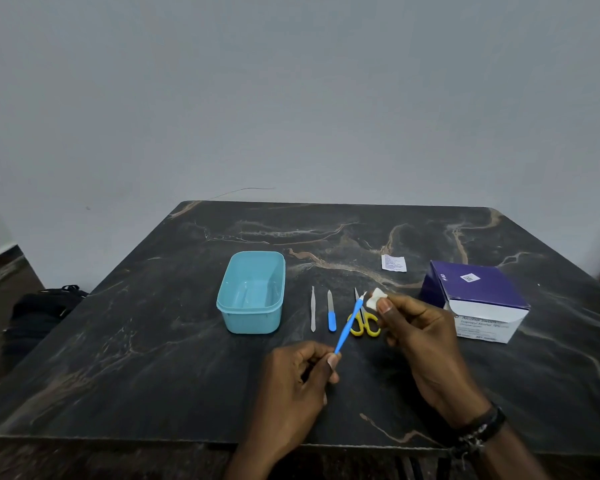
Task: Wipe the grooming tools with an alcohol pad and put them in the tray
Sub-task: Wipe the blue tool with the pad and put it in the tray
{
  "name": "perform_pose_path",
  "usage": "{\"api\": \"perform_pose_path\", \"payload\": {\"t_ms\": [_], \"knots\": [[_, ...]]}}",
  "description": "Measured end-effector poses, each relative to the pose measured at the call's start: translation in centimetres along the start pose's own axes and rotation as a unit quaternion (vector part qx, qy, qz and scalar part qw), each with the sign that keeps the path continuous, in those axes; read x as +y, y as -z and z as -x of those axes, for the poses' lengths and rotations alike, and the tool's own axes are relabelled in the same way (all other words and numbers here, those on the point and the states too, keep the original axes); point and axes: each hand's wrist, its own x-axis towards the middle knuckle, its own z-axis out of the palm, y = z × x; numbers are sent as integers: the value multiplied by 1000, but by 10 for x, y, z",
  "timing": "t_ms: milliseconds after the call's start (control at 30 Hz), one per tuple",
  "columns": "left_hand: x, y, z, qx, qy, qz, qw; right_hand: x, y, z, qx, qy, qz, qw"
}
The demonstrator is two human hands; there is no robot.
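My left hand (297,382) pinches the lower end of a slim blue-handled tool (349,325), which slants up to the right above the table. My right hand (416,337) pinches a white alcohol pad (374,298) right beside the tool's pale tip. On the dark marble table (153,341) lie metal tweezers (313,309), a blue-handled nail file (331,311) and yellow-handled scissors (364,323), side by side. The light blue tray (252,294) stands to their left and looks empty.
A purple and white box of alcohol swabs (478,299) stands at the right, with a torn white wrapper (394,263) behind it. A dark bag (42,310) lies on the floor to the left of the table. A grey wall rises behind.
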Motion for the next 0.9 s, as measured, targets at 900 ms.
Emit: {"api": "perform_pose_path", "payload": {"t_ms": [900], "knots": [[-3,-1,1,-34,-29,-40,998,-7,-1,3,-72,-75,-57,993]]}}
